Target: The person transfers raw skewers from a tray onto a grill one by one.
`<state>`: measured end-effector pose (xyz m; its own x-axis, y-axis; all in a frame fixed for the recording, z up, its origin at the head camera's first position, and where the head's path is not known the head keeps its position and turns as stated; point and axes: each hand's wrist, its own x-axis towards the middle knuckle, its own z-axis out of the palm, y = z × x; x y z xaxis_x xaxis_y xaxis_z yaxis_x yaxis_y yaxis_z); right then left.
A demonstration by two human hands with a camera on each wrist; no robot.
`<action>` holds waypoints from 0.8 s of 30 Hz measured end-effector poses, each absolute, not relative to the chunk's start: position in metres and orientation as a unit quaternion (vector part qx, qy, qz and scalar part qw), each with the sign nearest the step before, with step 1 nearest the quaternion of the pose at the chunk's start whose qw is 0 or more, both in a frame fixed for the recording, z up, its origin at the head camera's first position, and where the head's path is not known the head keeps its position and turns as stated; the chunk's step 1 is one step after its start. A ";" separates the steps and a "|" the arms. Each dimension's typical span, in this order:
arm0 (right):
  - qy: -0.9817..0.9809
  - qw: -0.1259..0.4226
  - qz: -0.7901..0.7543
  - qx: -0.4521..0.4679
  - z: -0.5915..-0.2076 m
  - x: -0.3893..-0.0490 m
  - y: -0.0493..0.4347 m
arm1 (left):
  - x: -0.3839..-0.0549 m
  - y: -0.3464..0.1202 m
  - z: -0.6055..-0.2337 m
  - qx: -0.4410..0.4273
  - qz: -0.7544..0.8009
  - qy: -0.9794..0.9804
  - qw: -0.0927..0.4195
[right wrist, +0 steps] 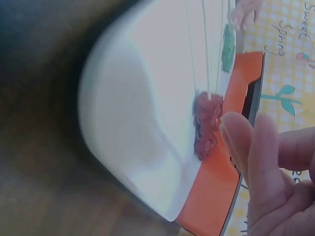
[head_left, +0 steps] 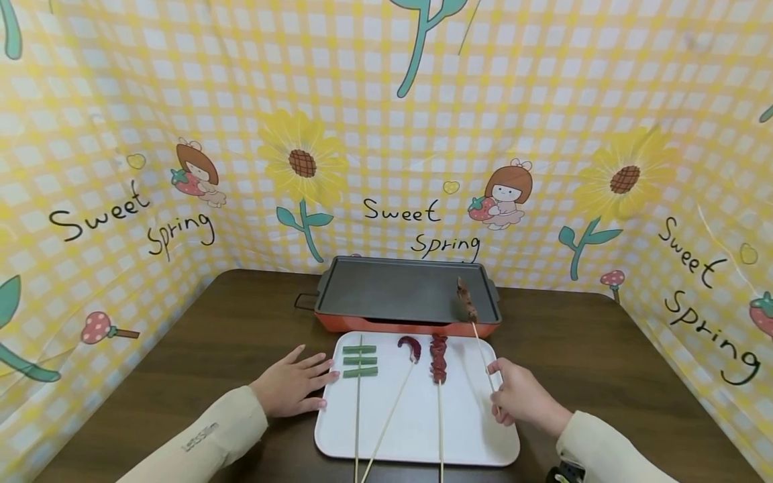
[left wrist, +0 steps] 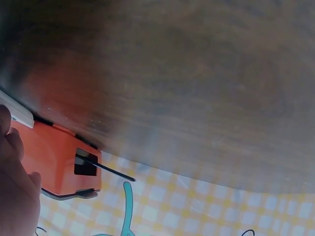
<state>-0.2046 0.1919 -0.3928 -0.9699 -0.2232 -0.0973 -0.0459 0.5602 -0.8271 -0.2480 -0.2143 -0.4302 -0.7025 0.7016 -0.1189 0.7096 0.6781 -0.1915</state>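
Note:
In the head view my right hand (head_left: pixel 524 397) pinches the bamboo stick of a browned meat skewer (head_left: pixel 466 300). Its meat end is at the right side of the black griddle (head_left: pixel 386 288); whether it touches the plate I cannot tell. The right wrist view shows the thumb and fingertips pressed together, the stick hidden. My left hand (head_left: pixel 291 384) lies with fingers extended at the left edge of a white tray (head_left: pixel 474 436). Across the tray lie a green vegetable skewer (head_left: pixel 359 361), a skewer with a curled dark red piece (head_left: pixel 410 347) and a red meat skewer (head_left: pixel 439 359).
The griddle's orange base (head_left: pixel 410 327) stands right behind the tray, with a wire handle (head_left: pixel 304 301) sticking out on its left. Both are on a dark wooden table (head_left: pixel 199 349). A yellow checked cloth (head_left: pixel 386 147) hangs around the back and sides.

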 end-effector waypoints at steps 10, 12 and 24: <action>0.899 0.077 -0.430 -0.030 -0.378 -0.225 0.195 | -0.250 -0.215 -0.429 0.400 -0.109 0.910 0.006; 0.902 0.078 -0.424 -0.031 -0.374 -0.231 0.195 | -0.252 -0.217 -0.427 0.397 -0.108 0.911 0.008; 0.882 0.107 -0.458 -0.022 -0.358 -0.260 0.201 | -0.254 -0.219 -0.433 0.398 -0.092 0.912 0.023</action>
<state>-0.2596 0.2009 -0.3578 -0.9763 -0.1364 -0.1678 0.0587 0.5796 -0.8128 -0.2544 -0.2186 -0.4326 -0.6818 0.7225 -0.1146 0.7309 0.6659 -0.1499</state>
